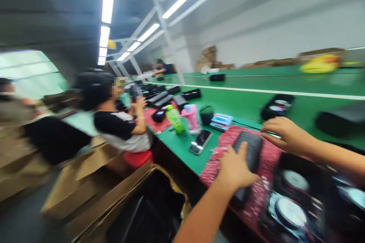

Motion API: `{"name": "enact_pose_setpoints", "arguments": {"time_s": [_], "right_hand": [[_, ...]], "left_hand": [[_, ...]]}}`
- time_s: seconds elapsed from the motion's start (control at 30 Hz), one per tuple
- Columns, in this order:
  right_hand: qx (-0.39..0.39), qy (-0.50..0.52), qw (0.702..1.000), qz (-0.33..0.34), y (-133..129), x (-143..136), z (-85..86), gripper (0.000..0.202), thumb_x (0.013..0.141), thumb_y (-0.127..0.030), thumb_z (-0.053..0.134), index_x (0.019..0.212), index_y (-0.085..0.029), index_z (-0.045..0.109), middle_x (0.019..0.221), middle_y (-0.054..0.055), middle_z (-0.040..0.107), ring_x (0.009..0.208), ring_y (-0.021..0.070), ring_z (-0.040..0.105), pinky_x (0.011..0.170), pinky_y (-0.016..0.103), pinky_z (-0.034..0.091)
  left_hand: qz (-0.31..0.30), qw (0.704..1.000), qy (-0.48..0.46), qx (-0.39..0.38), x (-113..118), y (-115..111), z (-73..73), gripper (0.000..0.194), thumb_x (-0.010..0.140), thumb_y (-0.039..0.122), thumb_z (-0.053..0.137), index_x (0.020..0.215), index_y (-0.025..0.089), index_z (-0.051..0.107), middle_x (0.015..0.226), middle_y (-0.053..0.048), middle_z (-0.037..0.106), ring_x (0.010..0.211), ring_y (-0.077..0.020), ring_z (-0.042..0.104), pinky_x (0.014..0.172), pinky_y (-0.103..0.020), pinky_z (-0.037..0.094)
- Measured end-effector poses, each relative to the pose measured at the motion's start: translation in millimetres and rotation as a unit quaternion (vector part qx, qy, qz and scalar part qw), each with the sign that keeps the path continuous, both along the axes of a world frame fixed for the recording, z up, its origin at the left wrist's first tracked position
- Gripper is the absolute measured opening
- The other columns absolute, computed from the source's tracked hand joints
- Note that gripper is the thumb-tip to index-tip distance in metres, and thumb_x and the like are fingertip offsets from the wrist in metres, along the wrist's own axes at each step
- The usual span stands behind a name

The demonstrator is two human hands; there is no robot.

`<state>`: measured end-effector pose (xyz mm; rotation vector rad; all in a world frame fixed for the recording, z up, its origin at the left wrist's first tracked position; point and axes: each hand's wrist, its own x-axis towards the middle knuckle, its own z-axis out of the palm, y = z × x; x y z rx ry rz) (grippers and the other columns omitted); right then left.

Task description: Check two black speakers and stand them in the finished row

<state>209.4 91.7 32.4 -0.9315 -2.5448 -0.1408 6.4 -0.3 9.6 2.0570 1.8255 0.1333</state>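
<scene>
Both hands on a dark flat case at the desk's near edge

Left hand (235, 167) lies flat on the case (247, 152) on a red mat (266, 167); right hand (281, 131) rests fingers-down at its far end. A black tray (291, 197) alongside holds round discs.

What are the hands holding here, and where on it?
The left hand presses flat on the black case's near end; the right hand touches its far corner. Neither visibly closes around it.

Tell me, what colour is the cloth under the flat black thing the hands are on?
The cloth is red with white flecks, seen from the head camera.
</scene>
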Motion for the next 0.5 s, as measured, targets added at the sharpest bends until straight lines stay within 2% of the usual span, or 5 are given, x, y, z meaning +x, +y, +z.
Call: {"name": "enact_pose_setpoints", "arguments": {"time_s": [0.07, 0.17, 0.23, 0.33, 0.5], "right_hand": [[-0.039, -0.031, 0.996, -0.076, -15, 26, 24.1, 0.029, 0.09, -0.029, 0.04, 0.088, -0.015, 0.066, 0.089, 0.011, 0.065, 0.086, 0.0244, 0.06, 0.08, 0.036, 0.044], [-0.104, -0.064, 0.972, -0.202, -33, 72, 37.4, 0.021, 0.09, -0.022, 0.048, 0.095, -0.015, 0.067, 0.097, 0.007, 0.065, 0.092, 0.0222, 0.059, 0.082, 0.029, 0.043], [-0.147, -0.084, 0.949, -0.266, -49, 99, 35.0, 0.017, 0.088, -0.02, 0.053, 0.097, -0.015, 0.068, 0.098, 0.006, 0.066, 0.092, 0.0221, 0.06, 0.08, 0.027, 0.044], [-0.194, -0.11, 0.913, -0.342, -67, 128, 23.3, 0.018, 0.086, -0.02, 0.06, 0.103, -0.014, 0.067, 0.101, 0.008, 0.064, 0.094, 0.0246, 0.06, 0.078, 0.03, 0.046], [-0.249, -0.118, 0.843, -0.463, -62, 173, 2.0, 0.023, 0.095, -0.029, 0.059, 0.112, -0.014, 0.06, 0.11, 0.009, 0.059, 0.101, 0.0237, 0.056, 0.088, 0.041, 0.047]], "left_hand": [[-0.004, 0.999, 0.032, 0.035, 4, 4, -0.1, 0.099, 0.063, 0.051, 0.067, 0.147, 0.031, 0.018, 0.132, -0.021, 0.044, 0.115, -0.0387, 0.053, 0.094, -0.048, 0.042], [-0.016, 0.997, 0.07, 0.038, 6, 12, -2.0, 0.095, 0.068, 0.052, 0.062, 0.147, 0.03, 0.015, 0.129, -0.021, 0.044, 0.111, -0.0393, 0.055, 0.089, -0.048, 0.044], [-0.024, 0.996, 0.079, 0.028, 4, 15, -1.8, 0.092, 0.071, 0.052, 0.058, 0.148, 0.029, 0.012, 0.129, -0.021, 0.043, 0.113, -0.0387, 0.054, 0.091, -0.047, 0.043], [-0.001, 0.995, 0.102, 0.002, -2, 14, -0.3, 0.09, 0.076, 0.056, 0.051, 0.148, 0.03, 0.004, 0.132, -0.022, 0.038, 0.114, -0.0387, 0.053, 0.091, -0.047, 0.043], [0.009, 0.992, 0.123, -0.01, -7, 17, -3.6, 0.089, 0.079, 0.062, 0.044, 0.148, 0.029, -0.001, 0.129, -0.023, 0.039, 0.108, -0.0385, 0.057, 0.086, -0.046, 0.044]]}}
